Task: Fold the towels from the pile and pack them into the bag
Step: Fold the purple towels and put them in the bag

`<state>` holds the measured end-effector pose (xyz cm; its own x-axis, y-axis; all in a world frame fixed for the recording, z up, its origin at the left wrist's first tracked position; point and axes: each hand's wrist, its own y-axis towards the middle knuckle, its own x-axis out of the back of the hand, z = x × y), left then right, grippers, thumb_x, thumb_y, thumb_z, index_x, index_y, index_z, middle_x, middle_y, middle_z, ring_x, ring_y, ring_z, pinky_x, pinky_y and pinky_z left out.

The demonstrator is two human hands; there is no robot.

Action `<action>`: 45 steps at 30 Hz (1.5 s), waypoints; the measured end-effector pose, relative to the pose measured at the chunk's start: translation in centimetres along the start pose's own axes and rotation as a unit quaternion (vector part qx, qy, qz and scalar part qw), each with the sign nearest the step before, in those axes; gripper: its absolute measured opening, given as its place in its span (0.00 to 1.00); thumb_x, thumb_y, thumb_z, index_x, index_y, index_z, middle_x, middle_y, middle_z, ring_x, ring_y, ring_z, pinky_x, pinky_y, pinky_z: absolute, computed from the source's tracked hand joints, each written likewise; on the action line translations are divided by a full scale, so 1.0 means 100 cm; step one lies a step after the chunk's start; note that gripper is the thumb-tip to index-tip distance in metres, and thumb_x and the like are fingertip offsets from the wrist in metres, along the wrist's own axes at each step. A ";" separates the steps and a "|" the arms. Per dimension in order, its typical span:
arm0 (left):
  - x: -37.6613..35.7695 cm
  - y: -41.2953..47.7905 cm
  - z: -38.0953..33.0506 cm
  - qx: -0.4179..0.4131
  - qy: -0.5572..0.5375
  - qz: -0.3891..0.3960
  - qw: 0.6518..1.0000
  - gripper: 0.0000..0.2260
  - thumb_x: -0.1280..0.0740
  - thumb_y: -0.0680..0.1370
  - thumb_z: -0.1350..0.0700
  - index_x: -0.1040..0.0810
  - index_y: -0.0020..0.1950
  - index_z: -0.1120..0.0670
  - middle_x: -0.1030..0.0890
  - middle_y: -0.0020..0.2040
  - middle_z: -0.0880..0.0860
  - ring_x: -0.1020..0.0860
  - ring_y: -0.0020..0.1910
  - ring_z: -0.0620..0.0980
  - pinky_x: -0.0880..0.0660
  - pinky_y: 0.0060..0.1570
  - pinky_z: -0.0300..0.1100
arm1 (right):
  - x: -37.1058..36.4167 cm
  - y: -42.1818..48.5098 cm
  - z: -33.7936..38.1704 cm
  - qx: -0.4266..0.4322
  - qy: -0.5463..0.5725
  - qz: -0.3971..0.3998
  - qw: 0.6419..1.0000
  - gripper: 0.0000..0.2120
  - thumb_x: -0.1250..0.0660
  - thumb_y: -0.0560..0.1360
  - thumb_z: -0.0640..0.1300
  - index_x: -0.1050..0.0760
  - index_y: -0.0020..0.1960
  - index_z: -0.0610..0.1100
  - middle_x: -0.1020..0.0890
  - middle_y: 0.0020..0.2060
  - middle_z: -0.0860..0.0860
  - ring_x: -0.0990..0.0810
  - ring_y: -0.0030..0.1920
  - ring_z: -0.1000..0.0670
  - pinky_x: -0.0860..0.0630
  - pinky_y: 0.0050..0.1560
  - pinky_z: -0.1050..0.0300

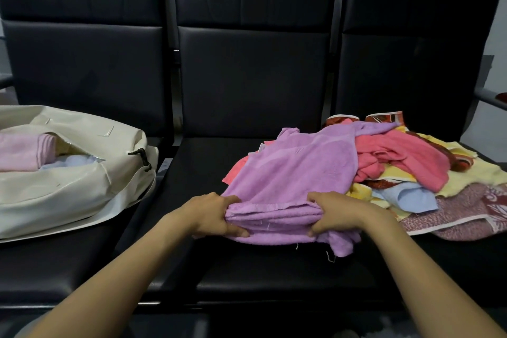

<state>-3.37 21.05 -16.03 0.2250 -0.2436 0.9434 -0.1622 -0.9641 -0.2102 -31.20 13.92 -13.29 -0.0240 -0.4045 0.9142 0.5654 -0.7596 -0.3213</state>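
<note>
Purple towel [296, 170] front and centre, and both hands are clamped on it: the left hand [216, 214] grips the left end of the near, layered edge, and the right hand [337, 212] grips the right end of that same edge. On each hand the fingers curl over the top and the thumb is tucked against the lower layers. The two hands sit apart, with the stacked folds bunched between them. That near edge lies on the front part of the middle seat [247, 269], several layers thick, with a loose corner and a few threads trailing off at the right. The far half of the towel slopes up and away, draped over the edge of the pile [428, 173] on the right seat. In that heap a coral towel [397, 153] is crumpled on top, a yellow towel [472, 173] spreads beneath it, a light blue cloth [406, 197] pokes out at the front, and a maroon patterned cloth [461, 217] lies lowest at the near side. Over on the left seat the cream bag [68, 186] lies on its side with its mouth open, well apart from the hands, and a folded pink towel [22, 152] sits inside it. Black padded backrests [252, 77] rise behind all three seats.
</note>
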 end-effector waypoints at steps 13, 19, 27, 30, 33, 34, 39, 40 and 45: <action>-0.010 0.008 0.002 -0.043 -0.057 -0.014 0.997 0.18 0.27 0.70 0.45 0.21 0.58 0.51 0.32 0.61 0.46 0.31 0.60 0.45 0.33 0.62 0.37 | -0.002 -0.002 -0.011 0.007 -0.010 -0.050 0.999 0.11 0.28 0.64 0.44 0.31 0.32 0.49 0.27 0.34 0.52 0.29 0.36 0.51 0.33 0.35 0.58; -0.011 0.006 -0.005 -0.040 -0.139 -0.066 0.987 0.08 0.30 0.74 0.52 0.29 0.45 0.47 0.22 0.45 0.50 0.23 0.45 0.50 0.25 0.47 0.47 | -0.003 -0.007 -0.014 0.007 -0.006 -0.102 0.995 0.16 0.33 0.73 0.46 0.41 0.38 0.53 0.30 0.33 0.56 0.27 0.40 0.46 0.35 0.37 0.54; -0.006 0.005 -0.021 0.061 0.053 -0.001 0.997 0.45 0.30 0.69 0.35 0.48 0.78 0.46 0.23 0.62 0.55 0.25 0.62 0.55 0.29 0.57 0.45 | -0.008 -0.008 -0.014 -0.070 -0.003 -0.069 0.995 0.50 0.24 0.64 0.57 0.49 0.75 0.47 0.23 0.53 0.44 0.24 0.51 0.44 0.26 0.50 0.53; -0.008 0.006 -0.021 0.062 0.009 0.040 0.997 0.26 0.30 0.69 0.35 0.27 0.63 0.43 0.20 0.54 0.47 0.22 0.54 0.49 0.26 0.53 0.43 | -0.014 -0.002 -0.016 -0.079 -0.045 -0.047 0.995 0.39 0.26 0.66 0.56 0.38 0.71 0.48 0.22 0.59 0.45 0.23 0.56 0.43 0.25 0.53 0.51; -0.008 0.006 -0.020 0.048 0.047 -0.017 0.998 0.16 0.32 0.72 0.39 0.24 0.55 0.46 0.24 0.46 0.45 0.26 0.46 0.47 0.29 0.46 0.41 | -0.015 -0.001 -0.013 -0.056 -0.081 -0.081 0.992 0.14 0.31 0.70 0.52 0.30 0.52 0.51 0.20 0.51 0.48 0.22 0.53 0.43 0.26 0.45 0.53; -0.008 0.007 -0.020 0.044 0.067 -0.040 0.996 0.15 0.33 0.73 0.39 0.24 0.54 0.47 0.24 0.46 0.46 0.25 0.46 0.47 0.29 0.45 0.41 | -0.013 -0.002 -0.012 -0.050 -0.092 -0.102 0.989 0.10 0.32 0.71 0.51 0.30 0.48 0.51 0.20 0.49 0.48 0.21 0.52 0.43 0.28 0.42 0.54; -0.009 0.011 -0.009 -0.022 0.042 -0.074 0.996 0.16 0.34 0.74 0.40 0.22 0.57 0.48 0.28 0.62 0.48 0.26 0.57 0.48 0.27 0.55 0.43 | -0.008 -0.004 -0.013 0.006 -0.125 -0.159 0.979 0.10 0.32 0.71 0.47 0.25 0.51 0.47 0.27 0.52 0.49 0.27 0.59 0.45 0.31 0.51 0.56; -0.011 0.012 -0.007 -0.036 0.047 -0.090 0.994 0.17 0.33 0.75 0.41 0.22 0.58 0.49 0.28 0.64 0.48 0.27 0.59 0.49 0.29 0.58 0.43 | -0.007 -0.004 -0.014 0.023 -0.133 -0.171 0.976 0.15 0.32 0.71 0.46 0.24 0.57 0.46 0.28 0.58 0.48 0.31 0.65 0.45 0.33 0.59 0.56; -0.009 0.008 -0.009 -0.012 -0.082 -0.159 0.984 0.14 0.34 0.76 0.49 0.29 0.60 0.53 0.22 0.53 0.52 0.25 0.55 0.52 0.27 0.50 0.46 | -0.001 -0.010 -0.001 0.005 -0.132 -0.238 0.962 0.24 0.36 0.72 0.39 0.36 0.67 0.44 0.24 0.59 0.44 0.34 0.70 0.44 0.42 0.68 0.59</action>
<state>-4.53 20.60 -16.80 0.4199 0.0552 0.9059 -0.0798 -0.9920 0.0974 -31.84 14.63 -13.10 -0.0727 0.1323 0.9885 0.5499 -0.8216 0.1503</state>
